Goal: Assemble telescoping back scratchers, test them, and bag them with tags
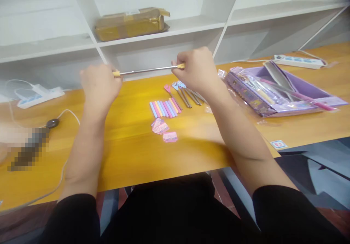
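Observation:
A thin metal rod [149, 70] with yellow ends is stretched level between my two hands, above the table's back part. My left hand [101, 83] is closed round its left yellow end. The right yellow end sits in the closed fingers of my right hand [195, 69]. Below the rod, several pastel sticks [164, 108] lie side by side in a row. Hand-shaped pieces in pink [167, 88] and blue [175, 86] on metal rods lie just behind them. Small pink cards [160, 127] are in front of the sticks, with one more card [170, 137] nearer the front edge.
An open purple box [303, 80] with wrapped items stands at the right. Power strips [300, 61] lie at both sides. A taped cardboard box [131, 24] sits on the white shelf [191, 23] behind. A cable [58, 178] crosses the table [128, 156] at left.

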A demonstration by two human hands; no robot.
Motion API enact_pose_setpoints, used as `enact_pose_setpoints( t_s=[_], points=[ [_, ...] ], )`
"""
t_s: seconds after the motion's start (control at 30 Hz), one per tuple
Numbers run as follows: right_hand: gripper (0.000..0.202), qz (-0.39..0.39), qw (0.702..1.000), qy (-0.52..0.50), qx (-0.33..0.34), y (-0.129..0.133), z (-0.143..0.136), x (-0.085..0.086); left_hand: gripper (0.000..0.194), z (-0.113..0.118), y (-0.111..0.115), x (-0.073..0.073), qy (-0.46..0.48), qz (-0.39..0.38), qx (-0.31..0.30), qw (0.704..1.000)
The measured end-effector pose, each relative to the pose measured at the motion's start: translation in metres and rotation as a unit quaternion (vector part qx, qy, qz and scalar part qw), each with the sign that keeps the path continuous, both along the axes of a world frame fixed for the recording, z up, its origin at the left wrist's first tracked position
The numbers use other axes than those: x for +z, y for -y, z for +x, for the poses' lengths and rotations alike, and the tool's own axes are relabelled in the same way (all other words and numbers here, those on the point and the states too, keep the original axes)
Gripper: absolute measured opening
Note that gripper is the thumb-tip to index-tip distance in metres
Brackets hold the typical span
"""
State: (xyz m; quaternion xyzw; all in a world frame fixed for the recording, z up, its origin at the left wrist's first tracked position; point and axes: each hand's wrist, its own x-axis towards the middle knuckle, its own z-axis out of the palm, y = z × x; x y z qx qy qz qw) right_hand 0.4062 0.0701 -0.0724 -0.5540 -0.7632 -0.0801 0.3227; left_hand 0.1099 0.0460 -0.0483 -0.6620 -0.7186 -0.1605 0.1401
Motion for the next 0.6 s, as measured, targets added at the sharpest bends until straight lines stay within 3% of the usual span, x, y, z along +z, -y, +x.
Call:
enact_pose_setpoints(
  t_s=[0.27,0.6],
  points=[
    [0.022,-0.058,0.998,0.025,0.001,0.003,-0.006,0.001,0.031,0.019,0.005,-0.012,-0.023,-0.011,-0.085,0.996],
    [0.03,-0.076,0.995,0.061,-0.003,0.009,-0.014,0.0,0.029,0.012,-0.003,-0.018,-0.071,-0.009,-0.117,0.991]
  ],
)
